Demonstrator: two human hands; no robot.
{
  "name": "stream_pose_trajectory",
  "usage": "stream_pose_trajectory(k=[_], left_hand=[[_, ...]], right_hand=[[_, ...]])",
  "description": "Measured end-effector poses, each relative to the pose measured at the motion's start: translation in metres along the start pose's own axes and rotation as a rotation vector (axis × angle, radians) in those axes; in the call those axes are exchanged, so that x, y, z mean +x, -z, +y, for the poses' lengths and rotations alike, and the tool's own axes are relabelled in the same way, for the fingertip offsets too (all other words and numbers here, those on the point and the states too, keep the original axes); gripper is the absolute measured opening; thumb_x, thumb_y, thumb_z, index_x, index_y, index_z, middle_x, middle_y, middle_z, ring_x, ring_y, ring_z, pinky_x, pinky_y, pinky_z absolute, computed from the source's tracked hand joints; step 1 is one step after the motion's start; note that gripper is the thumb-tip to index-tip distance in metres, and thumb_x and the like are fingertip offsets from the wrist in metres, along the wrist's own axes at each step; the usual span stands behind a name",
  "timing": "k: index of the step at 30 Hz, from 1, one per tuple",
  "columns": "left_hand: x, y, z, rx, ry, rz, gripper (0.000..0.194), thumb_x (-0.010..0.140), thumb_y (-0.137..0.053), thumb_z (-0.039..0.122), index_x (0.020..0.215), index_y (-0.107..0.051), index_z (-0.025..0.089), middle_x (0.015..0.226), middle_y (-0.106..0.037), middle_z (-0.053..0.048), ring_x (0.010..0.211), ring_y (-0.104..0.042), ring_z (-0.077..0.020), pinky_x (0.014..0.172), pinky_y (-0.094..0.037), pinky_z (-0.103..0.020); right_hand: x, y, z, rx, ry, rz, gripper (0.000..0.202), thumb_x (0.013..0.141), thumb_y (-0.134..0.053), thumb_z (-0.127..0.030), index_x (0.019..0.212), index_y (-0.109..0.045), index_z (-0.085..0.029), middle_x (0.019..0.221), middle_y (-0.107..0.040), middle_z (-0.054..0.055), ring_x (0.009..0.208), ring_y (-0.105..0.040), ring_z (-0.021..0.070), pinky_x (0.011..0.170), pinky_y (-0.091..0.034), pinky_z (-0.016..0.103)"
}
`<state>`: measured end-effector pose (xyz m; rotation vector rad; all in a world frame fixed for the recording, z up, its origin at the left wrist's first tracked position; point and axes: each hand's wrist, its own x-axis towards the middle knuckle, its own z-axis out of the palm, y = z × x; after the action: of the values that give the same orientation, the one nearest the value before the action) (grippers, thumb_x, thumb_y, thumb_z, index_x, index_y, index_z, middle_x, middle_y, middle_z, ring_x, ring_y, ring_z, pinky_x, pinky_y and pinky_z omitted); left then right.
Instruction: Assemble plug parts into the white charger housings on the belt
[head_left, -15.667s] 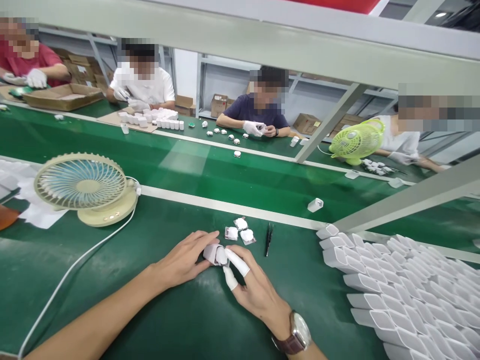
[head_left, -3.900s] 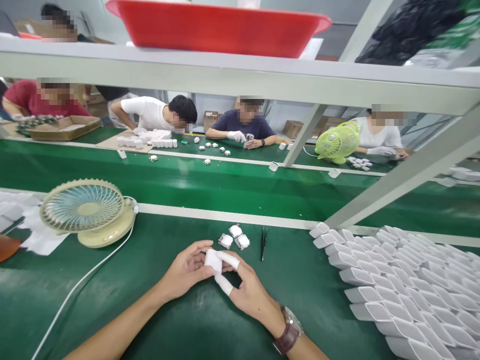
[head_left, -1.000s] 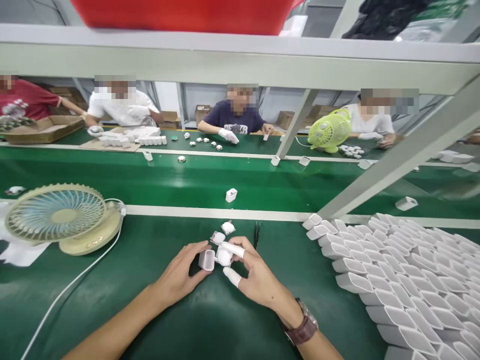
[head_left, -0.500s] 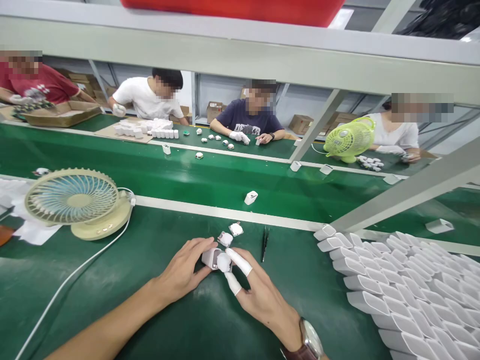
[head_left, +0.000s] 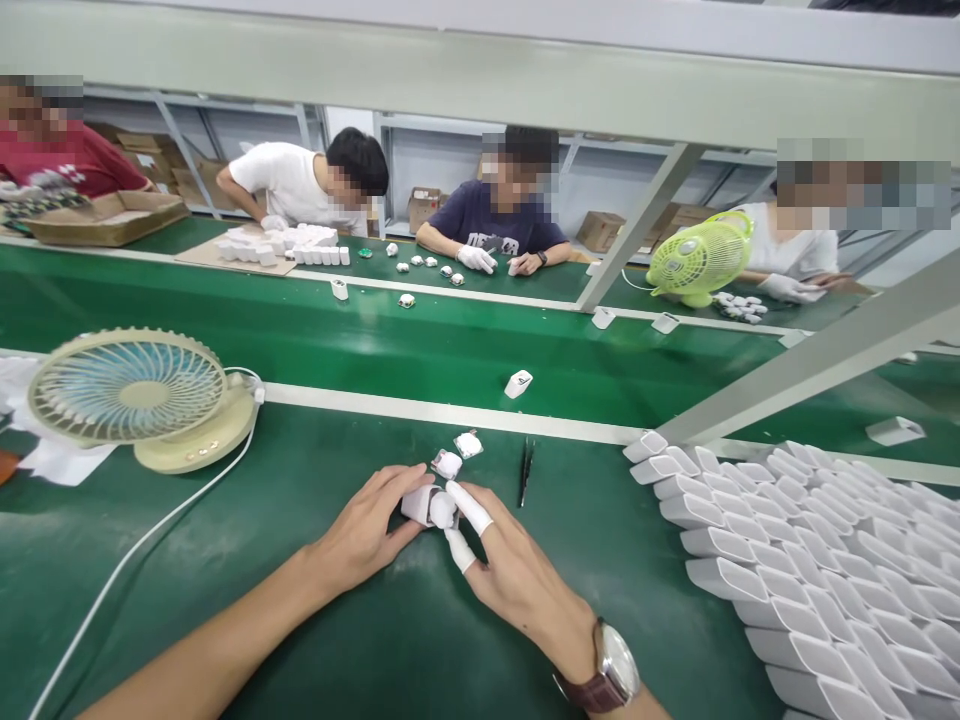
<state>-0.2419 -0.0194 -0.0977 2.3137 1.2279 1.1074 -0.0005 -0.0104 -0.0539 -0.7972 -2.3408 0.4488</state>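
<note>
My left hand (head_left: 379, 520) grips a small white plastic housing (head_left: 415, 504) lying on its side, thumb below and fingers above. At the housing's open right end is a rounded white part (head_left: 442, 510) with a dark edge, partly inside it. My right hand (head_left: 510, 570), with white covers on thumb and forefinger, pinches this white part. Just beyond my hands lie two similar white parts, a nearer one (head_left: 447, 463) and a farther one (head_left: 469, 444), each on a small board. Black tweezers (head_left: 526, 473) rest to the right of them.
Many white housings (head_left: 795, 560) stand in rows at right. A beige fan (head_left: 142, 395) with a white cable stands at left. Beyond the white rail, a green belt (head_left: 420, 350) carries scattered housings, including one (head_left: 518, 383). Several co-workers sit opposite; a slanted post (head_left: 810, 350) rises at right.
The rounded white part sits slightly deeper in the housing. Pieces on the belt have shifted right. My view has tilted a little, and a co-worker in white leans lower.
</note>
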Motion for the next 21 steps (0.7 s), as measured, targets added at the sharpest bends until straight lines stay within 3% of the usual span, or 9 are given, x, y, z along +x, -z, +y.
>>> stream_pose_trajectory(k=[21], left_hand=[[0.0019,-0.0005,0.0027,0.004,0.022,-0.004,0.063,0.101,-0.063,0.025,0.156,-0.034,0.029,0.135,-0.070,-0.011,0.128,-0.065,-0.0280,0.106,-0.057,-0.049]], right_hand=[[-0.0002,-0.0004,0.0015,-0.029,0.019,0.016,0.071,0.101,-0.050,-0.009,0.164,-0.021,-0.023,0.142,-0.059,0.020,0.127,-0.063,0.0331,0.102,-0.061,0.053]])
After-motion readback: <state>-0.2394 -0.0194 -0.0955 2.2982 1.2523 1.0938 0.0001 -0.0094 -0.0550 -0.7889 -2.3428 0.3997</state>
